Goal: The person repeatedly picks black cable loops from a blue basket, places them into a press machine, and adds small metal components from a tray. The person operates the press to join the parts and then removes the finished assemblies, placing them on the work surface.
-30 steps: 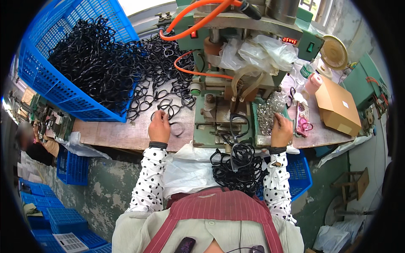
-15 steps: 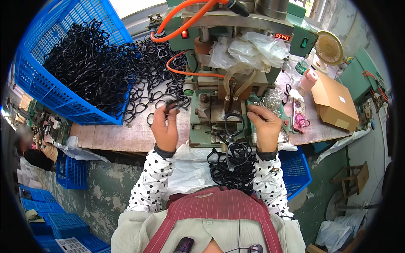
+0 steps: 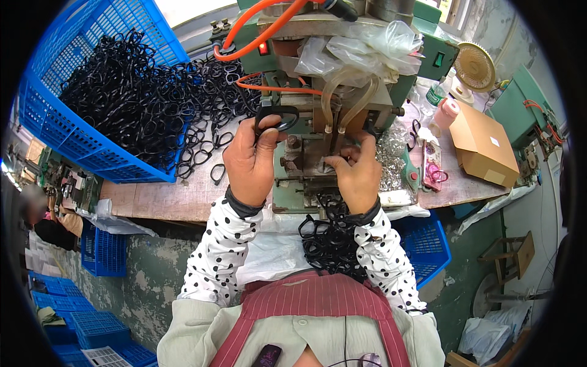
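Observation:
My left hand (image 3: 251, 162) is closed on a black eyeglass frame (image 3: 288, 126), lifted at the left side of the green press machine (image 3: 290, 199). One lens ring shows beyond the fingertips; the rest is partly hidden by the hand. My right hand (image 3: 356, 174) reaches to the metal jig (image 3: 315, 165) under two clear tubes (image 3: 351, 110). Its thumb and index finger close together there, and whatever lies between them is too small to make out. Below the machine, a pile of black eyeglass frames (image 3: 330, 244) rests at my lap.
A blue crate (image 3: 79, 131) heaped with black frames stands on the left; more loose frames (image 3: 199, 150) spread across the table. Right of the machine are small shiny metal bits (image 3: 391, 162), a pink-lidded bottle (image 3: 446, 113), a cardboard box (image 3: 483, 147) and a fan (image 3: 476, 67).
My left hand has risen toward the machine with the eyeglass frame. My right hand has moved left onto the jig. The frame that hung below the jig is gone from there.

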